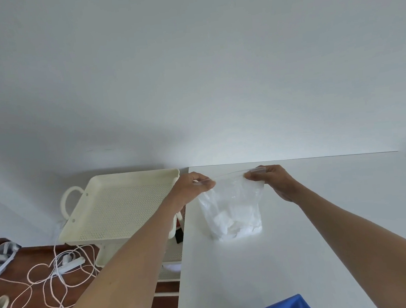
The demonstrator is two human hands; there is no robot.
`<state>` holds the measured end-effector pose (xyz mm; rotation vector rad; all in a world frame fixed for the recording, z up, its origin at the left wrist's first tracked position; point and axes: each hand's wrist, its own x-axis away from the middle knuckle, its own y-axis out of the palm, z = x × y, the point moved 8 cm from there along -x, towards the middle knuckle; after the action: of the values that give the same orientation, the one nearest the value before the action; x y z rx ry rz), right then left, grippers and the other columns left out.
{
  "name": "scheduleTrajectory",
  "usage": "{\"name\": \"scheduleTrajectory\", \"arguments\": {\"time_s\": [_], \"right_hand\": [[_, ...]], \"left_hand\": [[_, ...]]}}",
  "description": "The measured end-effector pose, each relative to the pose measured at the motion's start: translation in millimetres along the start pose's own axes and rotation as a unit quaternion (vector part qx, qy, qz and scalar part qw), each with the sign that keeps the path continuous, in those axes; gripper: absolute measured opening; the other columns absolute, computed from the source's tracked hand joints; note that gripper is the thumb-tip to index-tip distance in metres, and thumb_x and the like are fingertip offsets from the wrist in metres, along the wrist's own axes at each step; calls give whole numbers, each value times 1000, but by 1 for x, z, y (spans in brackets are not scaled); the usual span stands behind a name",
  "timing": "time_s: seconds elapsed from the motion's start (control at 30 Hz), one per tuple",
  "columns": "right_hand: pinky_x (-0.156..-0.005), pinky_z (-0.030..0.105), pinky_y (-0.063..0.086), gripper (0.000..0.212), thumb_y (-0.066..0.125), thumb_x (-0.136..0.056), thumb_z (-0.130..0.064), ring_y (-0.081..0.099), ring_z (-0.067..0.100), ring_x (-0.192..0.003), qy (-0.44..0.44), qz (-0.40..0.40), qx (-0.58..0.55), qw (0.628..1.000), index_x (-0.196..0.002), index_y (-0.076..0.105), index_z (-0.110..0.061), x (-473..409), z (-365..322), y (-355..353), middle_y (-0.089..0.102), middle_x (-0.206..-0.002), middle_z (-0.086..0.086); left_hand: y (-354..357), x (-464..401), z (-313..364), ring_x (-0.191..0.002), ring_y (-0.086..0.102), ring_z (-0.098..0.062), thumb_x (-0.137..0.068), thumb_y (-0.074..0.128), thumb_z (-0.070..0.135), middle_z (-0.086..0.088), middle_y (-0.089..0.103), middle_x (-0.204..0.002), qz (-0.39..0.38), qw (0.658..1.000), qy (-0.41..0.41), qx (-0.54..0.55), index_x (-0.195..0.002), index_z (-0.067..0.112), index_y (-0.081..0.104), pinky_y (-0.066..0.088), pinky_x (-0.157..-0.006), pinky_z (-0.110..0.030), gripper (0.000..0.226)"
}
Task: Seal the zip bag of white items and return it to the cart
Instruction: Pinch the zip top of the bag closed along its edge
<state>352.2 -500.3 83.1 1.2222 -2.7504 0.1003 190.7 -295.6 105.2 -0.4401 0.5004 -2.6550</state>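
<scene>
The zip bag (231, 208) stands upright on the white bench (326, 229), its bottom resting on the surface and the white items (235, 223) heaped in its lower half. The person holds it by the top strip, stretched taut between both hands. The left hand (195, 186) pinches the strip's end at nine o'clock, fingers curled tight on the plastic; the right hand (270, 180) pinches the opposite end at three o'clock in the same way.

Whether the zip track is pressed closed cannot be told from this view: the strip reads as a thin clear line, and no gap shows, but none can be ruled out. By the look of it, sealing is the step in hand, either running or just being checked.

The return is not yet done. The cart (118, 208) stands just beside the bench at nine o'clock of the bag, its perforated top tray bare where visible. What is left, then, is confirming the seal, lifting the bag and carrying it leftward onto the cart.
</scene>
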Motion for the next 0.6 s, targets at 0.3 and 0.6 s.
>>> {"name": "scheduleTrajectory", "arguments": {"time_s": [0.3, 0.6], "right_hand": [[-90, 22, 51, 28, 83, -86, -24, 74, 14, -110, 23, -49, 36, 998, -110, 82, -10, -6, -5, 10, 80, -114, 3], [-99, 27, 50, 22, 82, -86, -21, 71, 17, -109, -5, -21, 38, 999, -103, 84, -7, -12, -3, 8, 78, -106, 3]], "left_hand": [[1, -9, 3, -118, 63, -16, -88, 75, 34, 7, 74, -111, 21, 998, 1, -63, -105, 18, 72, 41, -112, -45, 24], [2, -9, 8, -121, 58, -17, -77, 78, 51, 9, 74, -109, 0, 996, -9, -90, -94, 34, 74, 39, -113, -41, 24]]}}
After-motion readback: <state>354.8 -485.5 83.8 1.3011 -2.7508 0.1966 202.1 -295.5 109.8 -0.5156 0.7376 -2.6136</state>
